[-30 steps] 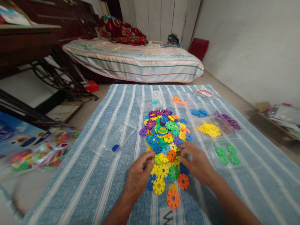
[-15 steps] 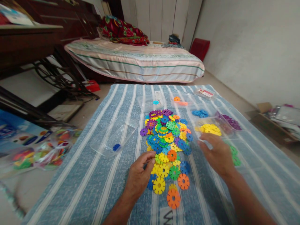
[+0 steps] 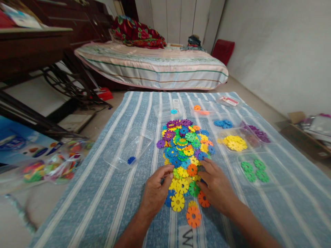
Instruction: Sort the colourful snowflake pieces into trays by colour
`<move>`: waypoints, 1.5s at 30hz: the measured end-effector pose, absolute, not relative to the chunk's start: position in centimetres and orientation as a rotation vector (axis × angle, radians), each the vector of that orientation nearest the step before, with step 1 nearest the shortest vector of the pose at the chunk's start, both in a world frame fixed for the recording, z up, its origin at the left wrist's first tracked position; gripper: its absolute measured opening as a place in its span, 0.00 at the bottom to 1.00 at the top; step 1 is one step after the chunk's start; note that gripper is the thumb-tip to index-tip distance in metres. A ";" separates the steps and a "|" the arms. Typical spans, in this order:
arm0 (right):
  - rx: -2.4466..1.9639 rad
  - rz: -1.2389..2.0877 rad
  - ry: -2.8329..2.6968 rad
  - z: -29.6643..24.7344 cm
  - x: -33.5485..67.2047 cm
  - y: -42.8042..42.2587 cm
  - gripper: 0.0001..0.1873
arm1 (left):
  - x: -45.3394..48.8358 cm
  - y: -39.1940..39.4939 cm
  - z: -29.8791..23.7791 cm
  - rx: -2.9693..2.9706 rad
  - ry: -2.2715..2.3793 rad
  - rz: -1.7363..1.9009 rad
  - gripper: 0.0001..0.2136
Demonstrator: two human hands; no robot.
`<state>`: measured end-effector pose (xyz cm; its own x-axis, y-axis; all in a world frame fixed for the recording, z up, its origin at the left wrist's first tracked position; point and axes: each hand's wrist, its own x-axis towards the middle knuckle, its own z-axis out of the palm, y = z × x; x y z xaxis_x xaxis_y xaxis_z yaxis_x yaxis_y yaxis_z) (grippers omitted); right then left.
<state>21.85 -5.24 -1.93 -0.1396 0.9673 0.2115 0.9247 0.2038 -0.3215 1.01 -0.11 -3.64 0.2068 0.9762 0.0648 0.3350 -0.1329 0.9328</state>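
A heap of flat, notched plastic discs in several colours, with yellow discs (image 3: 182, 186) toward the front, lies on the striped cloth. At the heap's left edge, my left hand (image 3: 156, 188) rests with thumb and forefinger slightly apart, and nothing shows between them. My right hand (image 3: 217, 184) reaches over the right side with fingers spread, close to an orange disc (image 3: 192, 170) and a green disc (image 3: 193, 189). Its fingertips touch or hover over the pieces; I cannot tell which. Another orange disc (image 3: 193, 216) lies in front, flat on the cloth.
Clear containers stand to the right with yellow discs (image 3: 236, 143), green discs (image 3: 250, 176), blue discs (image 3: 222, 124) and purple discs (image 3: 258, 133). One clear container (image 3: 113, 159) at left holds a dark blue disc (image 3: 131, 160). A bed (image 3: 155, 74) stands beyond the table.
My right hand has moved left from the yellow discs' container to the heap, and its fingers have spread. That container now shows more yellow discs. My left hand has stayed at the heap's edge.
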 end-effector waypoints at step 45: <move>-1.660 0.439 -1.571 -0.1 23.2 -4.7 0.08 | 1.1 0.0 -3.3 1.626 1.274 0.937 0.10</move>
